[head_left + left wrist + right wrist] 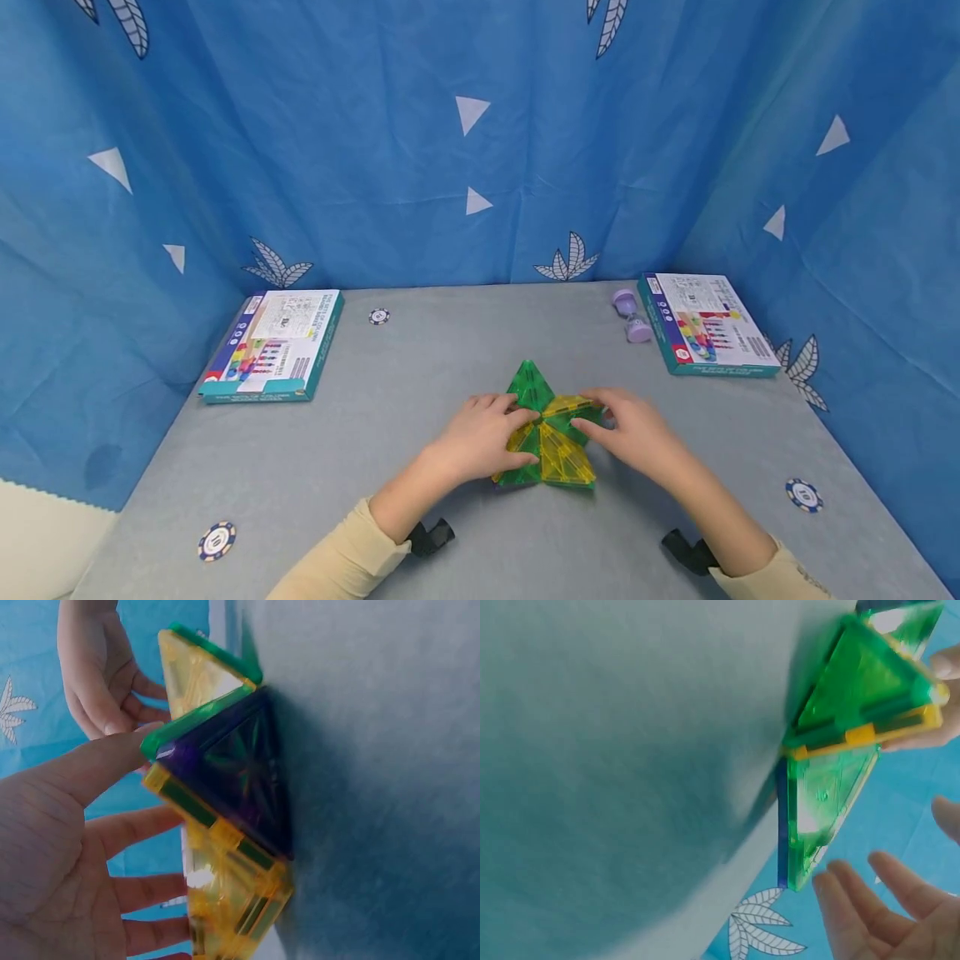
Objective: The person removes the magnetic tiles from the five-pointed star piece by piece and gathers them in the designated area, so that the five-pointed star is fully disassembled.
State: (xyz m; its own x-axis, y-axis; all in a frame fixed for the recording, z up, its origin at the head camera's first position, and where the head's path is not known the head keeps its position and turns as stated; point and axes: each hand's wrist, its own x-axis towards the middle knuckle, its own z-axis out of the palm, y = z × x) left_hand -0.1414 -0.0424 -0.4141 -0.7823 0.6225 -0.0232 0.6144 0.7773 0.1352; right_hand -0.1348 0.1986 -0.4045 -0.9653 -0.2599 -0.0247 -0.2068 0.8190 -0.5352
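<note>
A star-shaped build of magnetic tiles (564, 457), in see-through green and yellow, sits on the grey table. A dark purple tile (238, 769) shows on its near left side in the left wrist view. My left hand (480, 437) holds the star's left part, thumb on the near side and fingers across the far side. Around the right point, my right hand (637, 433) has its thumb and fingers spread. In the right wrist view the right fingers (851, 900) are apart from the green tile (821, 799). The left palm hides part of the star.
Two flat toy boxes lie at the back, one left (273, 346) and one right (708, 325). A purple hourglass-shaped object (632, 317) is beside the right box. Poker chips lie at back left (379, 317), front left (217, 542) and right (804, 495). A blue curtain (420, 150) encloses the table.
</note>
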